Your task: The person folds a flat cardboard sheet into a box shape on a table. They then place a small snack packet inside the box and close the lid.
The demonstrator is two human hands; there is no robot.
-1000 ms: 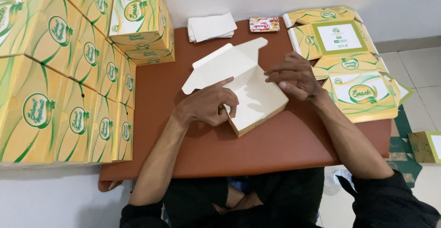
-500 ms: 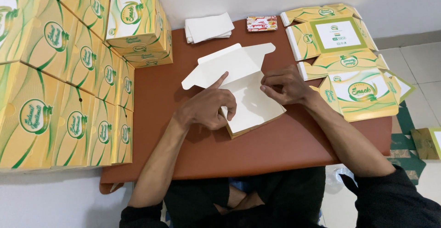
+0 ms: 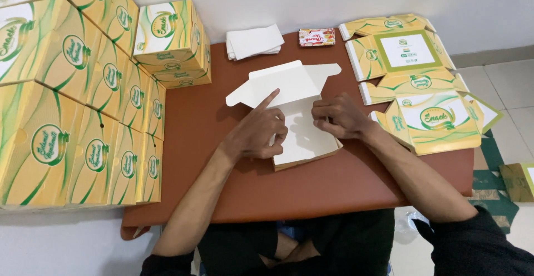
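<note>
A half-folded cardboard box (image 3: pixel 300 137), white side up, lies in the middle of the brown table (image 3: pixel 211 115), its lid flap spread out toward the far edge. My left hand (image 3: pixel 257 134) rests on the box's left side, index finger stretched out and pointing onto the lid flap, the other fingers curled at the box wall. On the right side, my right hand (image 3: pixel 337 117) pinches the box's right wall with curled fingers.
Assembled yellow-and-green boxes (image 3: pixel 83 103) are stacked high along the table's left. Flat unfolded boxes (image 3: pixel 417 87) pile up on the right. A white folded stack (image 3: pixel 254 41) and a small red packet (image 3: pixel 317 36) lie at the far edge by the wall.
Both hands have shifted slightly on the box. My left index finger now stretches onto the lid flap, and my right hand has drawn in to pinch the right wall.
</note>
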